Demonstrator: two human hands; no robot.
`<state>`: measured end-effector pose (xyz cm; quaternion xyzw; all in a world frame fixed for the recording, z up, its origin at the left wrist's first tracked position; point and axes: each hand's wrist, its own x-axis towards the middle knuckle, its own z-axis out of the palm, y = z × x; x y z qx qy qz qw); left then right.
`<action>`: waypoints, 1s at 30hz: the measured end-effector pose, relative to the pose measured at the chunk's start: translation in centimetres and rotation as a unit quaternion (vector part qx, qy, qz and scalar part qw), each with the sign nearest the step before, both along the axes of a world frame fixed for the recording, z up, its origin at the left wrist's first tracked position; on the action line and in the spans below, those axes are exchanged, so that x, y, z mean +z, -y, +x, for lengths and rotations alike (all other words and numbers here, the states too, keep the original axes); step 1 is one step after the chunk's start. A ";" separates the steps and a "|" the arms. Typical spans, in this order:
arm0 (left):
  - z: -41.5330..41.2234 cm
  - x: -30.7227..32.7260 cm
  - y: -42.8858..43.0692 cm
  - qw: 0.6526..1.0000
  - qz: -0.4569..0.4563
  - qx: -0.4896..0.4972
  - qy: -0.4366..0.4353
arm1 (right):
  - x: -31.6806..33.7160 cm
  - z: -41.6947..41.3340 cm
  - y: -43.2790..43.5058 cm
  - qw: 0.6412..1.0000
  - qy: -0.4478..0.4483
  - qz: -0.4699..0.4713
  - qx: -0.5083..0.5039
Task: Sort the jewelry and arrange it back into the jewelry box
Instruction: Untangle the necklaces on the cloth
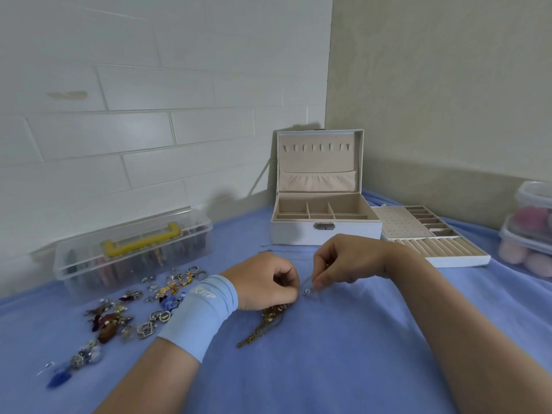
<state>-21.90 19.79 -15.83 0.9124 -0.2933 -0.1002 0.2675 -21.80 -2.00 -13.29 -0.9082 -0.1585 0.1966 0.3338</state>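
Note:
The white jewelry box [325,233] stands open at the back, its beige compartments bare. Its removable tray [433,246] lies to the right of it. My right hand [343,261] pinches a thin silver necklace with a small blue pendant [307,291] just above the blue cloth. My left hand [268,282], with a light-blue wristband, has its fingers curled at the other side of the same thin chain; the contact is partly hidden. A tangled gold chain [263,324] lies under and below my left hand. Several loose rings, earrings and brooches [131,312] are scattered on the left.
A clear plastic box with a yellow handle [131,249] stands at the left against the white brick wall. Stacked clear containers with pink items [528,234] stand at the far right. A blue cloth [328,369] covers the surface.

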 end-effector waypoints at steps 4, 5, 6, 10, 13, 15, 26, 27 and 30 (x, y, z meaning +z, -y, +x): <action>-0.2 0.0 0.1 0.998 -0.028 -0.009 -0.063 | -0.4 0.2 0.2 0.998 0.000 0.056 0.005; -0.2 -0.1 0.0 0.997 -0.031 -0.010 -0.069 | -0.6 0.3 0.0 0.998 -0.008 0.057 0.011; -0.2 -0.1 0.0 0.997 -0.035 -0.010 -0.073 | -0.7 0.4 -0.2 0.998 -0.018 0.053 0.019; -0.1 0.2 -0.3 0.996 -0.031 -0.008 -0.085 | -1.0 0.4 -0.8 0.997 -0.051 0.010 0.056; -0.3 0.7 -0.7 0.994 0.017 -0.018 -0.107 | -0.8 0.3 -0.6 0.995 -0.073 -0.008 0.061; -0.4 1.2 -1.0 0.993 0.044 -0.031 -0.107 | -1.0 0.7 -0.3 0.999 -0.033 0.009 0.020; 3.1 0.7 -5.8 0.992 0.073 0.094 0.035 | -2.6 2.5 -2.2 0.988 0.129 -0.080 -0.019; 3.2 0.5 -5.8 0.992 0.082 0.092 0.029 | -2.4 2.6 -2.1 0.985 0.139 -0.096 -0.029; 3.2 0.4 -5.8 0.993 0.068 0.095 0.014 | -1.6 2.8 -2.1 0.970 0.151 -0.185 -0.047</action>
